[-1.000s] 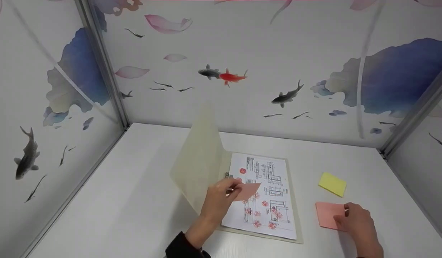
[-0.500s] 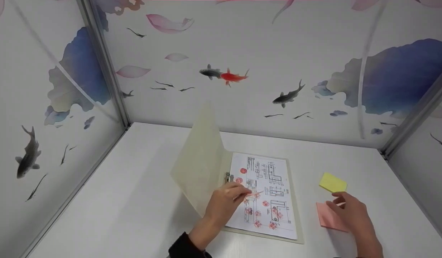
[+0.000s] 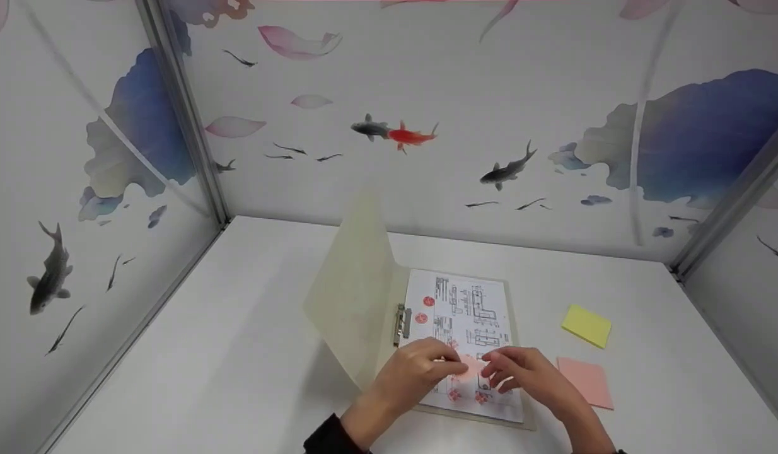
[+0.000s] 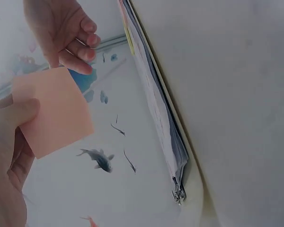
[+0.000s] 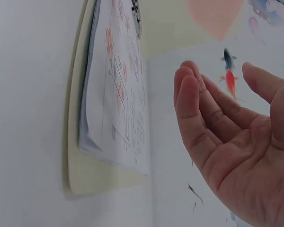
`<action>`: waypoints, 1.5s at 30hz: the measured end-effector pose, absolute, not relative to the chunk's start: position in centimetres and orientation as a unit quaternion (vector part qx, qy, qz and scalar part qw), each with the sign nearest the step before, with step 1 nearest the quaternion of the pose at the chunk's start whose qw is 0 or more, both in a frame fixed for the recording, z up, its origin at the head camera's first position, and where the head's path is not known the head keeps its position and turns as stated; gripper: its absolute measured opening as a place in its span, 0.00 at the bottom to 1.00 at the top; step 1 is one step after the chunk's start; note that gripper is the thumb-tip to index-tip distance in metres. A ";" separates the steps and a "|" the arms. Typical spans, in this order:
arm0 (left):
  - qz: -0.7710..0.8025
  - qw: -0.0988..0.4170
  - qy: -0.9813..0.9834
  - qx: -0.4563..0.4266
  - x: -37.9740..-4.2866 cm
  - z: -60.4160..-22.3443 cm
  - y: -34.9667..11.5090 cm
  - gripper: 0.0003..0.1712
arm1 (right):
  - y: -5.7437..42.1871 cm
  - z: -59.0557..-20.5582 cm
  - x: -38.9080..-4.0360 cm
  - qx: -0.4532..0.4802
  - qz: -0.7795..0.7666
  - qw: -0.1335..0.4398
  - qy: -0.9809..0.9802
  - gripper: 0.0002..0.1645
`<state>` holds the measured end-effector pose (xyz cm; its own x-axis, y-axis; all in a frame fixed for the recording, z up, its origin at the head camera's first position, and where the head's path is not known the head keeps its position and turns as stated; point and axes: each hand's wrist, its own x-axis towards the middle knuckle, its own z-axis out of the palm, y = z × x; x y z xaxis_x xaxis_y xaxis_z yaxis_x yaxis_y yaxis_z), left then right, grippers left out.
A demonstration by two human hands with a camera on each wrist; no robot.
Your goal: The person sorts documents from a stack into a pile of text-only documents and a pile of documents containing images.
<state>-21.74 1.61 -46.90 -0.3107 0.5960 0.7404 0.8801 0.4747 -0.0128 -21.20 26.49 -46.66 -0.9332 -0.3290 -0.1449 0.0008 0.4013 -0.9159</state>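
My left hand point(image 3: 420, 369) pinches a pink sticky note point(image 4: 54, 111) between thumb and fingers, above the printed drawings point(image 3: 477, 302) in a cream folder point(image 3: 351, 290). In the left wrist view the note's square face is plain to see, the thumb lying on it. My right hand point(image 3: 531, 375) is just right of the note, fingers loosely bent and apart from the thumb. The right wrist view shows nothing in that palm point(image 5: 246, 161). A pink sticky-note pad point(image 3: 587, 381) lies on the table to the right of the folder, partly behind the right hand.
A yellow sticky-note pad point(image 3: 586, 326) lies behind the pink one. The folder's cover stands raised on the left, and a metal clip point(image 3: 401, 325) holds the papers at its spine. Printed walls with metal corner posts point(image 3: 181, 113) enclose the white table point(image 3: 238, 353).
The right hand has left the pink pad and come left over the papers, near the left hand. The left hand has shifted right and nearer with the note.
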 end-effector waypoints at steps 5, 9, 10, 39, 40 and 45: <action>-0.158 0.350 -0.775 -0.501 -21.5 -46.9 1.9 0.08 | 25.5 -46.7 -20.9 -0.122 -0.550 0.162 0.810 0.23; -0.138 0.338 -0.780 -0.509 -21.3 -46.9 2.1 0.07 | 25.1 -46.9 -20.8 -0.126 -0.556 0.137 0.810 0.22; -0.130 0.326 -0.784 -0.511 -21.2 -46.9 2.1 0.08 | 25.1 -47.0 -20.9 -0.126 -0.561 0.131 0.808 0.21; -0.205 0.148 -0.906 -0.338 -23.6 -47.5 3.8 0.07 | 23.8 -48.0 -21.9 -0.085 -0.452 0.037 0.887 0.13; -0.194 0.156 -0.910 -0.332 -23.8 -47.5 3.9 0.07 | 23.6 -47.9 -21.9 -0.077 -0.443 0.027 0.893 0.16; -0.143 0.177 -0.928 -0.295 -24.7 -47.4 4.9 0.09 | 22.8 -47.5 -22.5 -0.044 -0.392 -0.010 0.919 0.21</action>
